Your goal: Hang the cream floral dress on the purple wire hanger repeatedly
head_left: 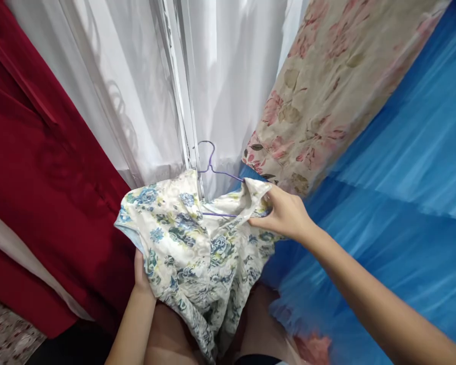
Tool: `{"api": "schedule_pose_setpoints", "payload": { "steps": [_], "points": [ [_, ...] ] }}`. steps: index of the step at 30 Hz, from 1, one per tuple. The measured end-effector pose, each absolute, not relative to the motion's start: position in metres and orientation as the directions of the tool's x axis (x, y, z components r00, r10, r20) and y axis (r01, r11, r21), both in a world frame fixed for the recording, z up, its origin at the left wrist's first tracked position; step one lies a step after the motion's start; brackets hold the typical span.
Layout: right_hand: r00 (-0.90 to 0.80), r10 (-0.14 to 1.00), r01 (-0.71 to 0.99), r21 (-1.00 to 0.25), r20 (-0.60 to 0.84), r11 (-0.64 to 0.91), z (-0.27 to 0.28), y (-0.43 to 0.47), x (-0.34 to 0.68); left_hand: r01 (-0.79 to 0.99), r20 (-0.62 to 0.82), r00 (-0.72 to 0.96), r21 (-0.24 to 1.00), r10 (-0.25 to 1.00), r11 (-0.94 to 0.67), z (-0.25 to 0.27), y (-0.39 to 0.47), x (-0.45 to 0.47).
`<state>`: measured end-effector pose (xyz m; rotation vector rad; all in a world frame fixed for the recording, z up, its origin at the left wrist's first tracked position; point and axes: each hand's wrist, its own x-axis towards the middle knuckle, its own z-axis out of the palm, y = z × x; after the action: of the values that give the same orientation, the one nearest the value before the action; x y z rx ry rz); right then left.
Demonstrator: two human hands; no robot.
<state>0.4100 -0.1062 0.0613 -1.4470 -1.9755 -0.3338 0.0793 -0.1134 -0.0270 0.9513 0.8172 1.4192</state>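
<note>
A white floral blouse (pixel 190 248) with blue, green and yellow print hangs in front of me on a thin purple hanger (pixel 213 170). The hanger's hook and one arm show above the neckline, and its lower bar crosses the neck opening. My right hand (pixel 285 210) pinches the fabric at the right shoulder between thumb and fingers. At the lower left side, my left hand (pixel 142 274) holds the blouse near the sleeve opening, its fingers mostly hidden behind the cloth. The blouse's lower end drops in folds toward my legs.
White curtains (pixel 235 76) hang behind a white metal post (pixel 188 91). Dark red cloth (pixel 53 152) hangs on the left. On the right hang a beige cloth with pink flowers (pixel 319 101) and a layered blue tulle garment (pixel 395 203). Patterned flooring (pixel 9 334) shows at lower left.
</note>
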Motion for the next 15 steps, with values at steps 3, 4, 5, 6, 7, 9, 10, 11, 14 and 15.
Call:
{"api": "schedule_pose_setpoints", "payload": {
  "steps": [3,4,5,6,7,9,10,11,14,15],
  "points": [
    [-0.246,0.747,0.901,-0.138,0.618,0.411,0.07,-0.098,0.399,-0.558,0.05,-0.093,0.824,0.994,-0.094,-0.044,-0.124,0.063],
    [-0.274,0.747,0.89,-0.134,0.605,0.435,0.069,-0.098,0.399,-0.571,0.04,-0.099,0.816,0.994,-0.09,-0.052,-0.127,0.058],
    [-0.305,0.745,0.875,-0.134,0.593,0.465,0.066,-0.098,0.4,-0.573,0.014,-0.1,0.816,0.995,-0.069,-0.06,-0.13,0.053],
    [-0.338,0.738,0.855,-0.137,0.584,0.5,0.062,-0.1,0.402,-0.568,-0.031,-0.094,0.822,0.995,-0.028,-0.069,-0.133,0.05],
    [-0.371,0.724,0.832,-0.138,0.582,0.538,0.057,-0.103,0.404,-0.556,-0.093,-0.078,0.831,0.993,0.034,-0.078,-0.137,0.049],
    [-0.406,0.67,0.788,-0.133,0.621,0.601,0.042,-0.111,0.406,-0.514,-0.215,-0.049,0.843,0.975,0.159,-0.093,-0.145,0.052],
    [-0.382,0.629,0.772,-0.14,0.677,0.62,0.032,-0.118,0.404,-0.492,-0.259,-0.046,0.846,0.965,0.204,-0.097,-0.15,0.057],
    [-0.316,0.576,0.756,-0.167,0.754,0.633,0.02,-0.125,0.4,-0.474,-0.285,-0.062,0.851,0.956,0.224,-0.1,-0.154,0.063],
    [0.1,0.449,0.62,-0.408,0.888,0.67,-0.025,-0.147,0.372,-0.424,-0.273,-0.183,0.889,0.944,0.174,-0.099,-0.165,0.084],
    [0.209,0.5,0.525,-0.528,0.84,0.668,-0.042,-0.153,0.359,-0.407,-0.257,-0.223,0.901,0.94,0.15,-0.096,-0.167,0.089]
  ]
}}
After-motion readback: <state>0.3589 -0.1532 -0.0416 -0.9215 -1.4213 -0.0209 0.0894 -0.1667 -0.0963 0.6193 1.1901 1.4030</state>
